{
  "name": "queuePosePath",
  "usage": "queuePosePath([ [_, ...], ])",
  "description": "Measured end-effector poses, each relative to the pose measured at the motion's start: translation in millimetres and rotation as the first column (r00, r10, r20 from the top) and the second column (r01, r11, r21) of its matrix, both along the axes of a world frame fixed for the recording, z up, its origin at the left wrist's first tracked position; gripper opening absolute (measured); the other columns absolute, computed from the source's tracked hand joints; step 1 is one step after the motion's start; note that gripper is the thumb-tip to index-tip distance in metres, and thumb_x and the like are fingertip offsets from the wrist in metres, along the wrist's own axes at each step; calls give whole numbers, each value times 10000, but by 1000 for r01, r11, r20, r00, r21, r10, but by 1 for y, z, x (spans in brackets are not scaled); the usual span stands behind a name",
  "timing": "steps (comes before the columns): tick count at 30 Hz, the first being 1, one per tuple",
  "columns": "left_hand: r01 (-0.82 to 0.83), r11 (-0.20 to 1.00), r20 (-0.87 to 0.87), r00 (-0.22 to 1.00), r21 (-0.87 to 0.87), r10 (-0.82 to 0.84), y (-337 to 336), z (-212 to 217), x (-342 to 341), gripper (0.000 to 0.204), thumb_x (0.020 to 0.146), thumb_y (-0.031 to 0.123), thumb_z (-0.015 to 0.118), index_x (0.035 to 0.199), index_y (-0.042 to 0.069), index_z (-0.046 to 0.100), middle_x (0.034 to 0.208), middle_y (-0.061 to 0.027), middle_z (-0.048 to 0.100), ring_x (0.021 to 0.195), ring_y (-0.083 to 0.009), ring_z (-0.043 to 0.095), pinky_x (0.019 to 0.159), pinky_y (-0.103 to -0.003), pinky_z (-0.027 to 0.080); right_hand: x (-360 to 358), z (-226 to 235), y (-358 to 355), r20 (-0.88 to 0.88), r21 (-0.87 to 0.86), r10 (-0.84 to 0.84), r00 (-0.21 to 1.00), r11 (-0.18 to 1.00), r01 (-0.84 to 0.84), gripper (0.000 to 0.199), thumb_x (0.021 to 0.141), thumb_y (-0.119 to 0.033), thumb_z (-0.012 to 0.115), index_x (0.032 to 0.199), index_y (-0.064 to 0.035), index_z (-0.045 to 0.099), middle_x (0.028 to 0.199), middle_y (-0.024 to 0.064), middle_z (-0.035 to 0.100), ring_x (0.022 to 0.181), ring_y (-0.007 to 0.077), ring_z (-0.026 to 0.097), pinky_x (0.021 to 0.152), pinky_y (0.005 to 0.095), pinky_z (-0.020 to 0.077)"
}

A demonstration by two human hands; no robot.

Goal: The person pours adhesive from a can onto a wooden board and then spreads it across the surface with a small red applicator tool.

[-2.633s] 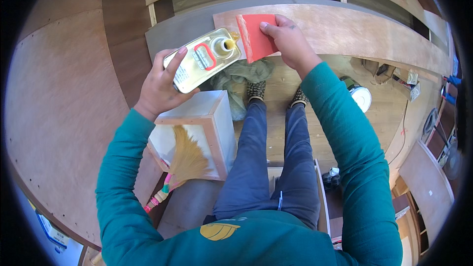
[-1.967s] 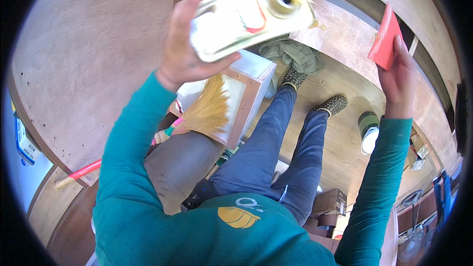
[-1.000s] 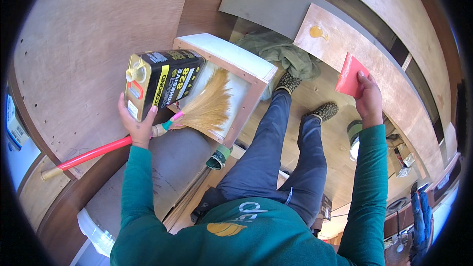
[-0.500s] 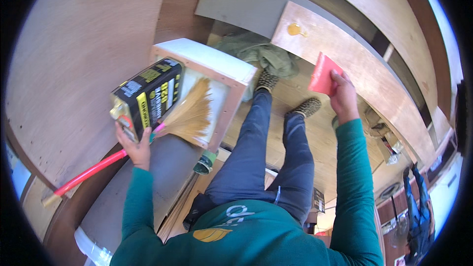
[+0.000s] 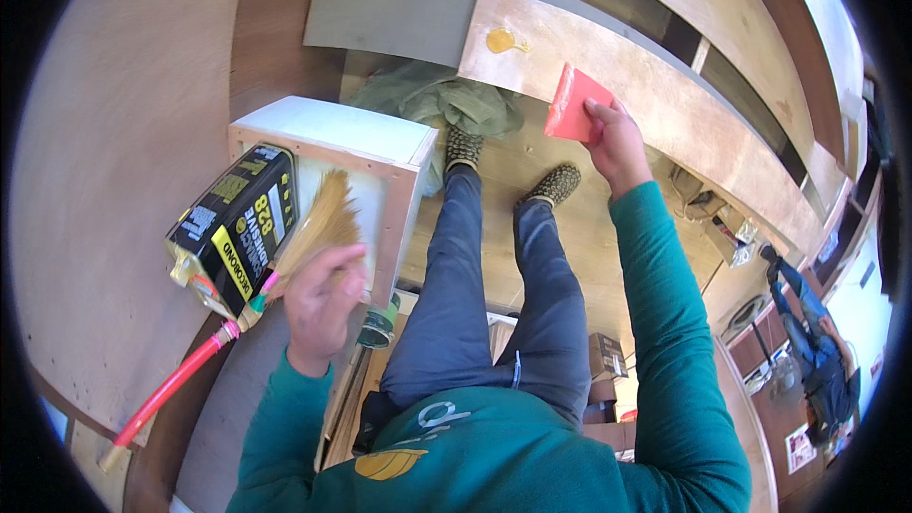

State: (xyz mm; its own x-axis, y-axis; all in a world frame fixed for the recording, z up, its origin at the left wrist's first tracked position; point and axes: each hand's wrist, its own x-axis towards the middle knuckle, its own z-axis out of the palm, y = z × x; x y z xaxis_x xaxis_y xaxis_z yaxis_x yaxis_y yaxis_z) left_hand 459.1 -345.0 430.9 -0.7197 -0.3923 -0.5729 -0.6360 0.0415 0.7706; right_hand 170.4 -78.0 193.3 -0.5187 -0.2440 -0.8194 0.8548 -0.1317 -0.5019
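Seated person in a teal long-sleeved top and blue trousers, seen from above, legs stretched toward the far side.

Right hand (image 5: 616, 141): raised at the far right, grip closed on a red flat scraper (image 5: 576, 104), fingers and thumb pinching its near right edge. The scraper hangs above the long plywood board (image 5: 665, 104), which runs from far centre toward the right. A yellow dab of glue (image 5: 503, 40) sits near that board's far left end, well apart from the scraper.

Left hand (image 5: 321, 302): at near left, fingers spread and loosely curled, grip open and holding nothing. The hand is blurred. It lies just beside the black and yellow can (image 5: 233, 228), which is tilted with its spout end toward the near left; whether the fingertips touch the can cannot be told. The can rests beside the white box (image 5: 328, 166), at its left side.

A straw broom (image 5: 318, 218) with a red handle (image 5: 166, 388) lies across the open box front; its bristles sit between the can and the left hand, and the handle runs to the near left.

A crumpled green cloth (image 5: 437, 100) lies on the floor just beyond the person's shoes (image 5: 556, 185). A grey panel (image 5: 399, 5) lies far of it.
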Motion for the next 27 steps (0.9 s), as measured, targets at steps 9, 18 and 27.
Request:
queuePosePath([
  [9, 722, 71, -680, 608, 689, 410, 16, 14, -181, 360, 985, 382, 677, 1132, 61, 746, 668, -46, 480, 529, -173, 444, 470, -341, 287, -2, -44, 1, 31, -74, -33, 999, 997, 35, 325, 995, -80, 581, 1303, 16, 541, 1242, 122, 657, 1125, 239, 661, 1019, 398, 527],
  [18, 614, 56, -501, 584, 787, 639, 35, 14, -183, 347, 1006, 360, 649, 1070, 28, 725, 646, -52, 451, 507, -175, 423, 453, -336, 243, 9, -74, -18, 41, -101, -47, 998, 994, 51, 378, 992, -88, 585, 1348, 16, 512, 1295, 134, 634, 1175, 254, 647, 1037, 420, 523],
  [27, 476, 779, -283, 877, 409, -387, -32, -70, -174, 223, 873, 183, 715, 1040, 35, 705, 877, -88, 633, 805, -251, 623, 734, -355, 485, 8, -103, -18, -391, 456, 372, 842, 873, -173, 296, 981, -119, 623, 1266, -46, 654, 1160, 99, 691, 1037, 240, 675, 891, 378, 545],
])
